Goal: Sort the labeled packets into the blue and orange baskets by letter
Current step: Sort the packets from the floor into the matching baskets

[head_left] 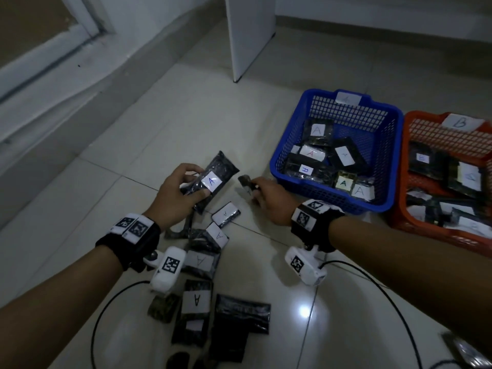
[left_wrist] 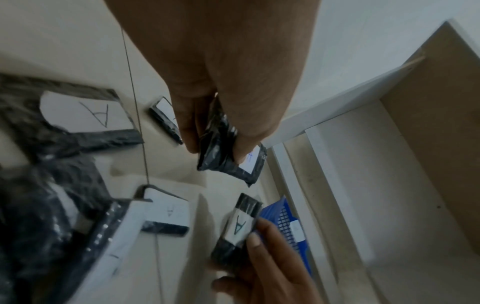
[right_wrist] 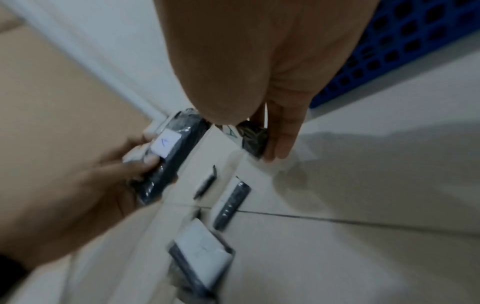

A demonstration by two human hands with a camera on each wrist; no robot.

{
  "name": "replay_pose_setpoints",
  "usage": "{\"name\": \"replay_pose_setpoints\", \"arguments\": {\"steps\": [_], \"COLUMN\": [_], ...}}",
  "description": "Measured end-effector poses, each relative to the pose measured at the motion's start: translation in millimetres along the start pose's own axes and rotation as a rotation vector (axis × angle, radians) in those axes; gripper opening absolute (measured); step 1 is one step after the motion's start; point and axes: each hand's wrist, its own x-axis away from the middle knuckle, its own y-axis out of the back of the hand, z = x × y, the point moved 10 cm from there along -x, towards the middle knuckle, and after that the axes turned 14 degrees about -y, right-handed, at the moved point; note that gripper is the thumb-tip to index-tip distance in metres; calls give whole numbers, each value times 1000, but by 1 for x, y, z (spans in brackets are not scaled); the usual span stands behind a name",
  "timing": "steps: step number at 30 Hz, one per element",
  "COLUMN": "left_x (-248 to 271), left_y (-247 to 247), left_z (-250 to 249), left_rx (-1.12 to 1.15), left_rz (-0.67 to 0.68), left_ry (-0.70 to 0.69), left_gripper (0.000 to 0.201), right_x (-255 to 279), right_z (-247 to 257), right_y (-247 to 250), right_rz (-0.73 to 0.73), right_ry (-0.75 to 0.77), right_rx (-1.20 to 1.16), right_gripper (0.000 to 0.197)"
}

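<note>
My left hand (head_left: 195,182) grips a long black packet (head_left: 213,177) with a white "A" label, held above the tiled floor; the left wrist view shows the fingers (left_wrist: 244,148) wrapped round this packet (left_wrist: 226,156). My right hand (head_left: 255,190) pinches a smaller black packet (head_left: 246,182), whose label reads "A" (left_wrist: 239,226), just left of the blue basket (head_left: 372,123). That basket carries an "A" tag and holds several "A" packets. The orange basket (head_left: 439,131), tagged "B", stands to its right with several packets inside.
Several loose black packets (head_left: 197,299), mostly labeled "A", lie on the floor between my forearms. A white panel (head_left: 250,35) stands behind the baskets. Black cables (head_left: 386,288) trail across the tiles. Another packet (head_left: 463,352) lies at the bottom right.
</note>
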Motion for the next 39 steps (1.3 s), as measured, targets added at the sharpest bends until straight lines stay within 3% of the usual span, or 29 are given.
{"name": "replay_pose_setpoints", "arguments": {"steps": [4, 8, 12, 16, 21, 24, 31, 39], "left_x": [1, -3, -12, -27, -52, -72, -130, -163], "left_y": [-8, -22, -40, -63, -95, -108, -165, -229], "left_z": [-23, -49, -80, -123, -181, -203, -198, -134], "left_rx": [183, 257, 242, 74, -239, -399, -386, -305], "left_rz": [-50, -28, 39, 166, 485, 586, 538, 524], "left_ry": [47, 31, -27, -155, -287, -314, -330, -232], "left_gripper": [36, 37, 37, 37, 37, 36, 35, 33], "right_x": [25, 54, 80, 109, 141, 142, 106, 51], "right_z": [-12, -11, -22, -55, -109, -140, -161, -182], "right_y": [13, 40, 86, 156, 245, 273, 274, 259], "right_rz": [189, 258, 180, 67, -160, -253, -309, -319], "right_ry": [-172, -175, -122, -122, -169, -229, -308, -349], "right_rx": [-560, -716, -587, -491, -311, -278, -164, -38], "right_gripper": [27, 26, 27, 21, 19, 22, 19, 7]}}
